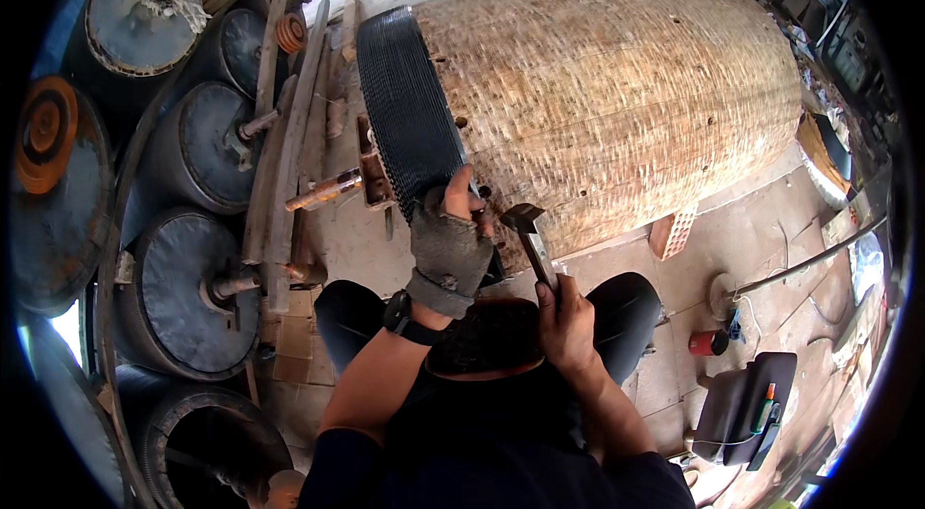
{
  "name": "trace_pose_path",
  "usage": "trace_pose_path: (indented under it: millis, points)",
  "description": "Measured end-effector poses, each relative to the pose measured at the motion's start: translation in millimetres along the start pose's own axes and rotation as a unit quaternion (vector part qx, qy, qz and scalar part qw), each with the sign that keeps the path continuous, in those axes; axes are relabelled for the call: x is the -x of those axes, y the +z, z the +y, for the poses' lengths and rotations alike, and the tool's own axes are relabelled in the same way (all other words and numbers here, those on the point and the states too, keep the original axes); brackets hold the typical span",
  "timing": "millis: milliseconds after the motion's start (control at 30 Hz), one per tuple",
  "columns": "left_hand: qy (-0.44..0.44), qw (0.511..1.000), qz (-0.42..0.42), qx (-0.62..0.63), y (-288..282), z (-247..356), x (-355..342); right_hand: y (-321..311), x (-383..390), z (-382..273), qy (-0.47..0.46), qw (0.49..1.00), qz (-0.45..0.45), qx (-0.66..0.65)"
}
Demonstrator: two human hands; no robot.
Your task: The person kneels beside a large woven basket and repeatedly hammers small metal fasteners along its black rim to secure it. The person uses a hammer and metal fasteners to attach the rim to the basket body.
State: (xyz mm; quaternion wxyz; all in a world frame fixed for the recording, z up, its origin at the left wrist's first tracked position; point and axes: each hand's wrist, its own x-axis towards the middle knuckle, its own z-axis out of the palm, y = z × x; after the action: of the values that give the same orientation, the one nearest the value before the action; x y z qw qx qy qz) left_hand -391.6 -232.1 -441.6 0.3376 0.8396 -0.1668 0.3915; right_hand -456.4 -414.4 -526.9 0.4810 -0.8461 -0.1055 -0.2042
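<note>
Pale tiles pave the floor (696, 263), where a perforated orange-red brick (672, 234) rests at center right. Farther right, a small red can (706, 343) stands near a dark, box-like stand (721, 410), with thin cords (758, 318) trailing nearby.

the big pale-brown barrel-shaped cylinder (617, 95) looks like wood, matt and rough, flecked all over with small chips. the black ribbed band (409, 104) around its end seems rubber or plastic, finely grooved, with a faint sheen. the dark-headed hammer (530, 234) looks metal, dully shiny along its shaft. the grey fingerless glove (445, 259) is matt, fuzzy cloth. the long grey-brown planks (301, 153) are rough, unvarnished wood.
</note>
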Motion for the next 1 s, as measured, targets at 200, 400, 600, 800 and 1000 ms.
trace_pose_path:
  millis: [200, 400, 600, 800, 1000]
  points:
    - [-0.123, 0.991, -0.006, 0.055, 14, 1, -1, 1, -8, -14, -0.022, 1.000, -0.001, 0.020]
    - [0.023, 0.997, 0.040, -0.065, 15, 4, -2, -1, -9, -14, -0.023, 0.999, 0.005, 0.033]
    - [-0.039, 0.991, 0.006, -0.127, 4, 15, 5, 4, -15, -11, 0.000, 0.997, -0.012, 0.070]
    - [0.079, 0.974, -0.150, -0.150, -14, 7, 90, -1, -7, -8, -0.097, 0.994, 0.052, 0.022]
    - [0.041, 0.894, -0.429, -0.124, 0, -2, 155, 0, 0, -10, -0.004, 0.997, 0.021, -0.076]
